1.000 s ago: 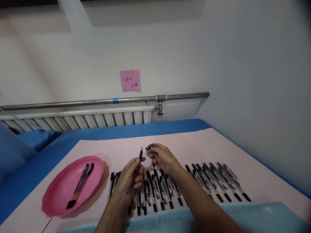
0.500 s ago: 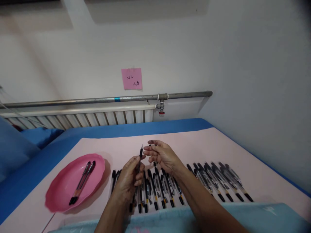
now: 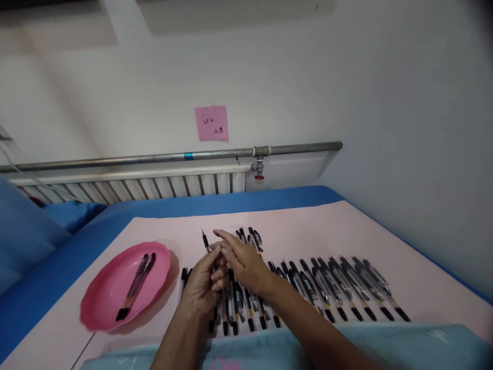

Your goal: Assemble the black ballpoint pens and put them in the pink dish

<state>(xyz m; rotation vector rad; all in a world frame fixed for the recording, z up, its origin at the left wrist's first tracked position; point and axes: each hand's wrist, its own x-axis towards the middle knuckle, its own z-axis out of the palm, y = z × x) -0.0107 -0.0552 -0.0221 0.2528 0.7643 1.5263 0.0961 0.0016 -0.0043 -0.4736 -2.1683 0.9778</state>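
Note:
My left hand point(image 3: 201, 288) is closed around a black pen point(image 3: 206, 241), whose tip points up and away from me. My right hand point(image 3: 242, 264) lies right beside it, back towards me. Its index finger stretches towards the pen's upper part and the other fingers curl in by my left thumb. What those fingers hold is hidden. Under both hands lies a row of black clear-barrelled pens point(image 3: 327, 288) on the pink sheet point(image 3: 308, 231). A pink plate point(image 3: 100, 303) at the left holds two pens point(image 3: 136, 285).
The pink sheet lies on a blue cover point(image 3: 215, 203). A radiator point(image 3: 134, 187) and a metal pipe point(image 3: 173, 156) run along the white wall, with a pink note point(image 3: 211, 123) above. A light blue cloth point(image 3: 385, 349) lies at the near edge.
My right hand has moved left and down from beside the pen tip to against my left hand. The pen has tilted to the left. More pen tops show behind my right hand.

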